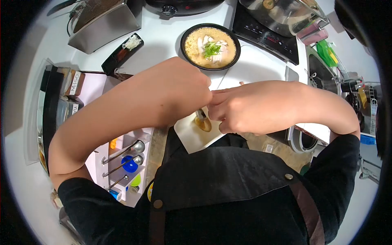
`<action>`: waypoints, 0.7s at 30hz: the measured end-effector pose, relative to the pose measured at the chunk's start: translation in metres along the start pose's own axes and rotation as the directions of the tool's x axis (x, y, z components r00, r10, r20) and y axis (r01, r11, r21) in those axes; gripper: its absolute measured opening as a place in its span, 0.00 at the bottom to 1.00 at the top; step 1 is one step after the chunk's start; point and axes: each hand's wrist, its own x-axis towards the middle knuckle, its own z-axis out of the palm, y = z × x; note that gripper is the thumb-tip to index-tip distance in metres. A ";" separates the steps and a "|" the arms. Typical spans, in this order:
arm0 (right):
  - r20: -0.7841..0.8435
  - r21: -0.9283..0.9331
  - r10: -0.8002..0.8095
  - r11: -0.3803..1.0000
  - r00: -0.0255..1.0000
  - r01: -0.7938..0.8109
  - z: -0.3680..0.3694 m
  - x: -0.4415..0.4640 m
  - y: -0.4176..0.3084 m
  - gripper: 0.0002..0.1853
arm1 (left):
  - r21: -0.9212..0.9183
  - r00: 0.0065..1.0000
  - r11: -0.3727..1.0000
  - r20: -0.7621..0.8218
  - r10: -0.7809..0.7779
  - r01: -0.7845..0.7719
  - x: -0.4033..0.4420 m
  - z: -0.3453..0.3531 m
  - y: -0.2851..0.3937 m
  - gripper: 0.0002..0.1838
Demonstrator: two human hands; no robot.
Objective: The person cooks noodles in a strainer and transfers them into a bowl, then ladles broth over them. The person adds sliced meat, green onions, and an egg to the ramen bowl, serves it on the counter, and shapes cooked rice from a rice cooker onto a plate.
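My left hand (188, 90) is closed, its fingers turned away and mostly hidden. My right hand (243, 108) meets it at the fingertips, with its fingers curled in. Under the two hands is a white rectangular tray (188, 136), close to my apron. A rounded, glossy brown piece (203, 124) shows over the tray, with a short silvery part (200, 113) just above it, below my left hand. What the fingers hold is hidden. Beyond my hands stands a black bowl (183, 53) of noodle soup with pale meat slices and chopped greens (212, 48).
An induction cooker (267, 38) with a large pot (281, 18) is at the back right, near a sink (320, 75). At left are a black container (118, 59), a steel box (108, 30) and a jar marked MISO (76, 83). Several ladles (122, 153) hang below the counter.
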 end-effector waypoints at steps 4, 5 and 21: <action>-0.067 0.028 0.076 0.997 0.995 -0.074 0.004 -0.007 0.002 0.04 | -0.183 0.992 0.976 0.084 -0.099 0.113 -0.001 -0.003 -0.015 0.04; -0.097 0.067 0.114 0.992 0.989 -0.108 0.006 -0.010 0.002 0.04 | -0.266 0.986 0.951 0.083 -0.144 0.161 -0.005 -0.002 -0.021 0.05; -0.273 -0.088 0.522 0.823 0.808 -0.561 -0.040 -0.022 0.004 0.03 | -0.643 0.876 0.650 0.069 -0.477 0.404 -0.007 0.017 -0.129 0.12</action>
